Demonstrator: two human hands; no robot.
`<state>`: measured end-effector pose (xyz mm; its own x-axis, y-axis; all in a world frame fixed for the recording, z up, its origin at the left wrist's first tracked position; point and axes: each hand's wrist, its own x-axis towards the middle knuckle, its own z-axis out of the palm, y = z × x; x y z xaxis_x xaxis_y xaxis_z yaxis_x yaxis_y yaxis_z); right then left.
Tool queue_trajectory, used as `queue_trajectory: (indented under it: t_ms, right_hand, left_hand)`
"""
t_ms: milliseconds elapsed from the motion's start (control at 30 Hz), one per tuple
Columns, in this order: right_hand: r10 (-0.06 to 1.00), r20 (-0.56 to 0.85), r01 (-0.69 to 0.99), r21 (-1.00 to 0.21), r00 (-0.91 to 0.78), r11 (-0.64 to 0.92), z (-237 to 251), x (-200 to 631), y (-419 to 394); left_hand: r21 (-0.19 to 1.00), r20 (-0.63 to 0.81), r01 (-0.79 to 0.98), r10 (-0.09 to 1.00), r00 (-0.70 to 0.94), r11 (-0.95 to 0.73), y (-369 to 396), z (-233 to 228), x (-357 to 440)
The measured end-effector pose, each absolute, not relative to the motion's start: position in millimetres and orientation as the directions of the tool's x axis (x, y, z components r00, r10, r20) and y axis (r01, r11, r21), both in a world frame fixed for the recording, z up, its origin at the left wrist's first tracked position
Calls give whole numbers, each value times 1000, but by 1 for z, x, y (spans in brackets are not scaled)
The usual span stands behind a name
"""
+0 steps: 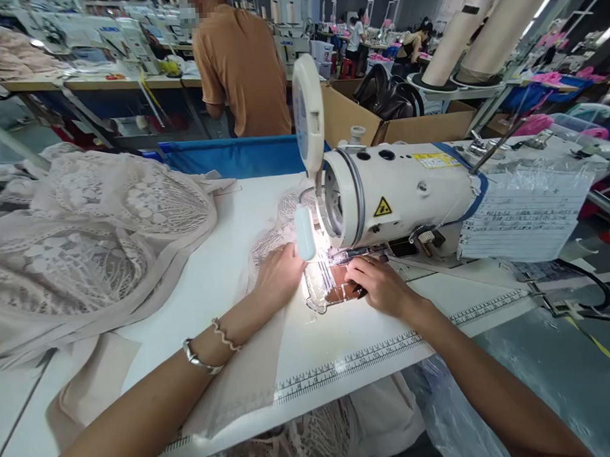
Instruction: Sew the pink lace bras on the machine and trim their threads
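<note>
The lace piece [285,222] is pressed flat under the machine head [384,192] by the left hand [279,276] and right hand [379,282], fingers spread, nothing gripped; the needle seems hidden by glare. The fabric is best fed slowly, with the 2 hands kept beside the needle.

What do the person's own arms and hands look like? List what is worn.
Both forearms are bare, no sleeves in view, no gloves. The left hand has two bracelets at the wrist: a silver bangle and a thin wavy band. The right hand wears nothing visible.

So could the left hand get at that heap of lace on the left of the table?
Probably yes: the left hand rests flat on fabric by the needle, and bare table lies between it and the lace heap.
</note>
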<state>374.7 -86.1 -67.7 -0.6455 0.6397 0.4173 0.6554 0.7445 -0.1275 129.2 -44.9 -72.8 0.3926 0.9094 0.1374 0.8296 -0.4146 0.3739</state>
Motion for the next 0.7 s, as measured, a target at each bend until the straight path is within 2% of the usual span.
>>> queue_trajectory:
  t_ms: [100, 167, 267, 333, 400, 567, 633, 700]
  right_hand:
    - [670, 343, 638, -217, -658, 738, -63, 378, -104]
    - [683, 342, 636, -254, -645, 728, -66, 382, -119]
    - [694, 363, 646, -263, -622, 716, -74, 388, -141]
    - [701, 371, 647, -280, -609, 709, -79, 388, -151]
    - [704, 380, 639, -302, -600, 708, -82, 384, -157]
    - [681, 418, 603, -322, -601, 730, -81, 369, -163]
    - [669, 439, 592, -320, -600, 740, -80, 365, -165]
    - [667, 457, 584, -330, -588, 742, -78, 363, -168]
  left_hand:
    - [319, 149, 854, 912, 383, -411, -46, -68, 95]
    - [246, 242, 900, 922, 302, -360, -54, -64, 60]
    - [56, 424, 994, 904, 60, -92, -75, -56, 4]
    - [-95, 402, 995, 915, 30, 9, -90, -49, -27]
    - [-171, 362, 985, 932, 31, 34, -99, -42, -49]
    - [-247, 360, 967, 932, 34, 60, -99, -36, -65]
    - [-200, 357, 979, 934, 30, 45, -96, -32, -66]
    - [-84, 410, 995, 912, -10, 48, -98, -22, -70]
